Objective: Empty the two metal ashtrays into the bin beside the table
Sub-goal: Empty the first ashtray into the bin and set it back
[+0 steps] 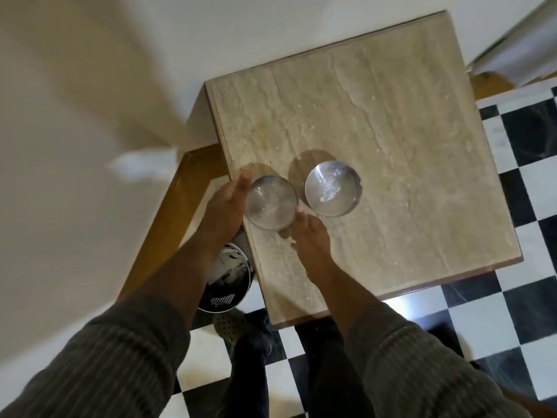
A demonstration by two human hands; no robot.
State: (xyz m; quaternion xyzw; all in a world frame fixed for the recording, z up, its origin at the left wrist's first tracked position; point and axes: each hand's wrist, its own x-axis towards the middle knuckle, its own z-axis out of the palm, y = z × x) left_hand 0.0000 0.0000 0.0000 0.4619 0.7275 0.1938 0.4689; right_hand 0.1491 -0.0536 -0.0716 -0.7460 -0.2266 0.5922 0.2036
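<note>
Two round metal ashtrays stand on a beige stone table (391,122). The left ashtray (271,202) sits at the table's left edge with pale ash in it. My left hand (226,206) lies flat against its left side, and my right hand (307,233) touches its near right rim; whether the fingers grip it I cannot tell. The right ashtray (333,188) stands free beside it, also with ash inside. A perforated metal bin (229,285) stands on the floor just left of the table, under my left forearm, with crumpled paper in it.
The floor (512,312) is black and white checkered tile. A white wall with a wooden skirting strip (168,212) runs close along the left of the table and bin. My feet and dark trousers show below the table's near edge.
</note>
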